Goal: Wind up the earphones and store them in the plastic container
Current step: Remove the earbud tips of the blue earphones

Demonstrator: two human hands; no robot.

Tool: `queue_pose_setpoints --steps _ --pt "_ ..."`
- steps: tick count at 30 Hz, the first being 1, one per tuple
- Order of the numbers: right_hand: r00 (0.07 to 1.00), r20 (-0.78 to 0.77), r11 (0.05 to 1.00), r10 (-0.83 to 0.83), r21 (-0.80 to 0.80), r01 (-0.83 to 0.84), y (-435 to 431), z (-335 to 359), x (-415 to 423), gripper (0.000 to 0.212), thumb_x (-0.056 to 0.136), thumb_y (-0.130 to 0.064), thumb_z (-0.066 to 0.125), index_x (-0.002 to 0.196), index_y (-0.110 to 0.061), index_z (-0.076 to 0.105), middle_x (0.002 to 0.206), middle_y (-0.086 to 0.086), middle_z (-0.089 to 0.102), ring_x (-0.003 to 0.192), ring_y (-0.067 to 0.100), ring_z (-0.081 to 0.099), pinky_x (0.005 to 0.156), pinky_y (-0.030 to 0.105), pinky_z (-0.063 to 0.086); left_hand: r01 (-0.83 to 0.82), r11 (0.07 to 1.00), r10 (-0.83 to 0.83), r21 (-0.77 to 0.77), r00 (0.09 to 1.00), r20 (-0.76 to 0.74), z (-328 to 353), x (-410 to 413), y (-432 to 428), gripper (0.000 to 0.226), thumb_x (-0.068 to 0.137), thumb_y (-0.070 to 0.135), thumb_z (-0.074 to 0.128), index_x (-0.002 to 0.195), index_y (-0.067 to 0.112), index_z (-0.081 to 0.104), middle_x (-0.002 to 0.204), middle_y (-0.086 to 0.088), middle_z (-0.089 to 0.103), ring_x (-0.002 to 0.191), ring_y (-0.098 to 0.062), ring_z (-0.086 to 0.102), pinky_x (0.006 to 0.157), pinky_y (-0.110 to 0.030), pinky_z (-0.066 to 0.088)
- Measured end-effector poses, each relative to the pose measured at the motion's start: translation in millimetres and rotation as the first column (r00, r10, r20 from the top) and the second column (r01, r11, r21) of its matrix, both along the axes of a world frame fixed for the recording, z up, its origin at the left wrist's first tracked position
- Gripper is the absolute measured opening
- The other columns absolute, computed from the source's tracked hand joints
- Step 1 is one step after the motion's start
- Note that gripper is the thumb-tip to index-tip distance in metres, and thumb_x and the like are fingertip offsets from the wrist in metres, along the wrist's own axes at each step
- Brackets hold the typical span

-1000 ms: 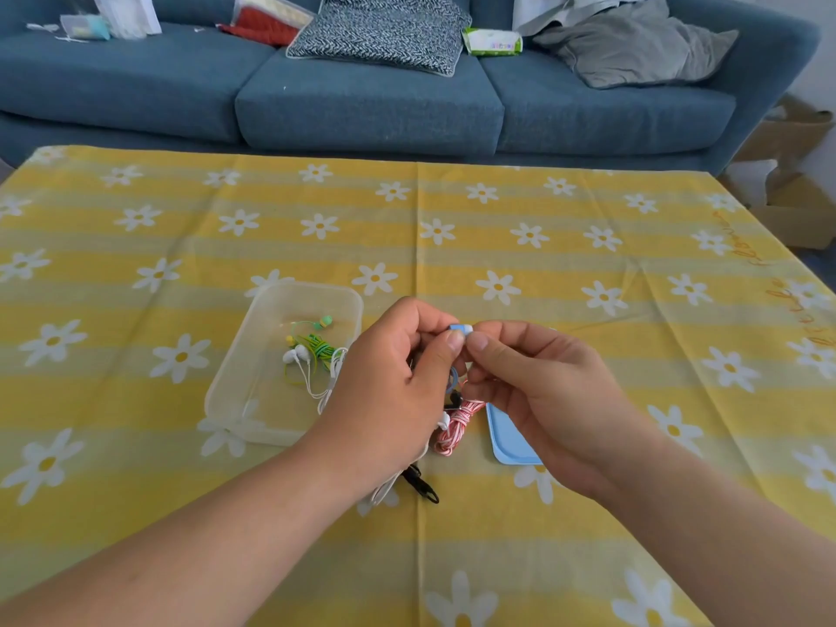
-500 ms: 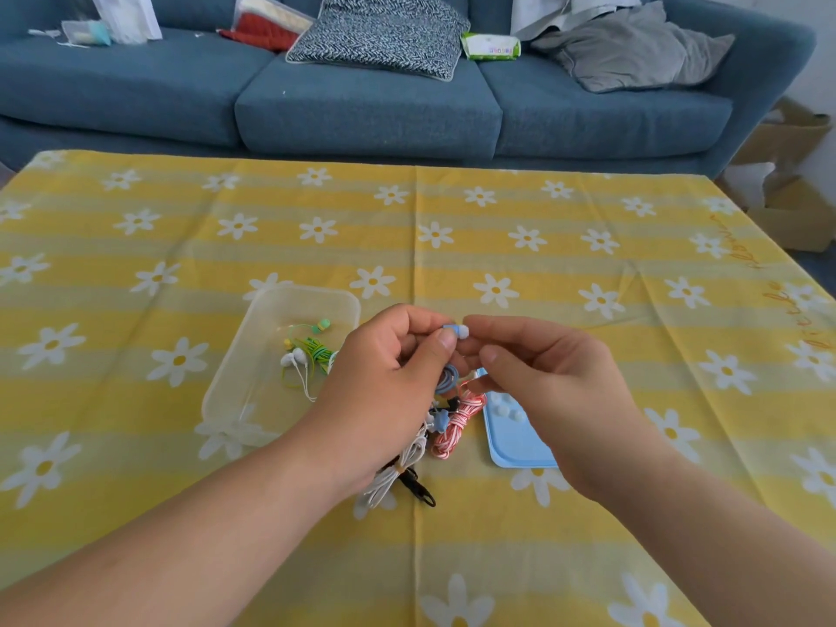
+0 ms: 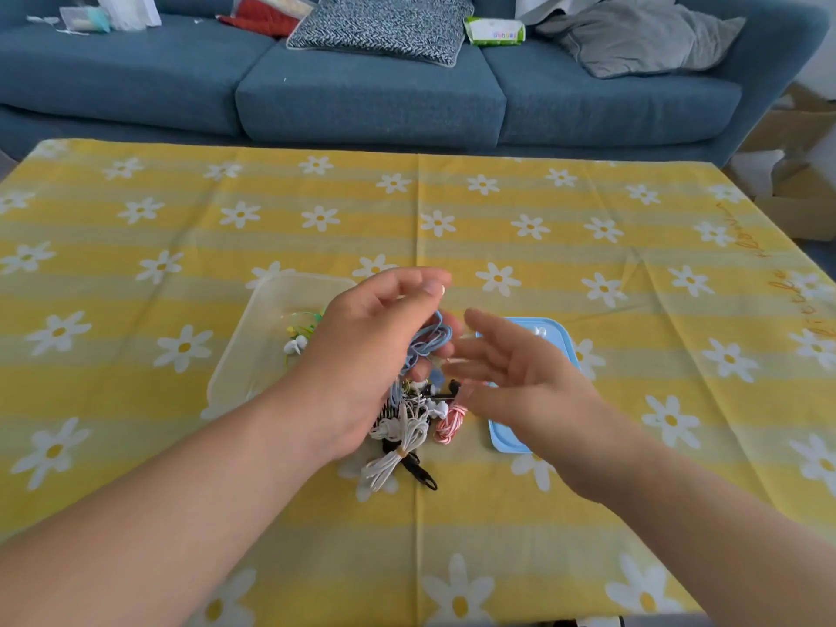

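My left hand (image 3: 375, 350) holds a coiled light-blue earphone cord (image 3: 429, 341) between thumb and fingers, just right of the clear plastic container (image 3: 239, 359). Green and white earphones (image 3: 301, 337) lie inside the container. My right hand (image 3: 511, 377) hovers beside the blue coil with fingers spread, holding nothing. Below the hands lies a heap of earphones: a white bundle (image 3: 398, 445), a black one (image 3: 420, 475) and a red-and-white one (image 3: 450, 420). The container's blue lid (image 3: 561, 341) lies flat under my right hand.
The yellow daisy tablecloth (image 3: 497, 210) covers the whole table. A blue sofa (image 3: 371, 97) with cushions and clutter stands beyond the far edge. Cardboard boxes (image 3: 800, 183) sit off the right side.
My right hand has let go of the blue earbud and spread open, moving slightly right. The left hand now holds the blue coil alone. The hands have dropped a little.
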State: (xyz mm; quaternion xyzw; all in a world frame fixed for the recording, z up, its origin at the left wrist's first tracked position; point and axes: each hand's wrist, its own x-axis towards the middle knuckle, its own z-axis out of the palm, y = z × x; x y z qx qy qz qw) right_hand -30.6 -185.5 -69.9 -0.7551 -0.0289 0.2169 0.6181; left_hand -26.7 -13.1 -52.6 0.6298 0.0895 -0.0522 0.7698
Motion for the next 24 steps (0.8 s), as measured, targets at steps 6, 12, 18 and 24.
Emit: queue_pose_setpoints --steps 6,12,18,24 --pt "0.996 -0.073 0.986 0.045 0.165 -0.033 7 3 -7 0.024 0.095 0.003 0.065 0.117 -0.006 0.070 0.109 0.015 0.077 0.106 0.044 0.069 0.094 0.059 0.056 -0.006 0.997 0.004 -0.076 0.999 -0.036 2 -3 -1 0.010 0.098 0.027 0.065 0.099 0.018 0.068 0.080 -0.015 0.072 0.071 -0.031 0.049 0.046 -0.024 0.040" --pt "0.991 -0.125 0.963 -0.050 0.258 0.081 2 8 0 0.023 0.091 -0.007 0.070 0.111 0.003 0.064 0.099 0.026 0.076 0.091 0.038 0.074 0.085 0.045 0.062 -0.042 0.977 0.019 0.211 0.994 0.109 -1 -1 7 0.007 0.099 0.027 0.065 0.100 0.023 0.071 0.083 -0.005 0.079 0.069 -0.012 0.070 0.053 -0.020 0.047" --pt "0.980 -0.159 0.952 -0.119 0.261 0.158 -5 9 2 0.030 0.084 -0.022 0.076 0.096 0.005 0.071 0.086 0.020 0.074 0.077 0.028 0.071 0.071 0.032 0.061 0.107 0.901 -0.129 0.421 0.991 0.025 -14 -4 6 0.010 0.099 0.026 0.064 0.095 0.026 0.073 0.081 0.007 0.078 0.064 -0.001 0.065 0.065 -0.027 0.051" --pt "0.965 -0.191 0.950 -0.179 0.221 0.220 -15 10 3 0.035 0.072 -0.028 0.082 0.092 -0.003 0.069 0.078 0.017 0.069 0.060 0.023 0.064 0.056 0.029 0.055 0.187 0.858 -0.214 0.479 0.977 0.001 -19 -10 -3 0.008 0.098 0.027 0.066 0.095 0.030 0.073 0.086 0.010 0.075 0.067 -0.008 0.066 0.064 -0.030 0.055"
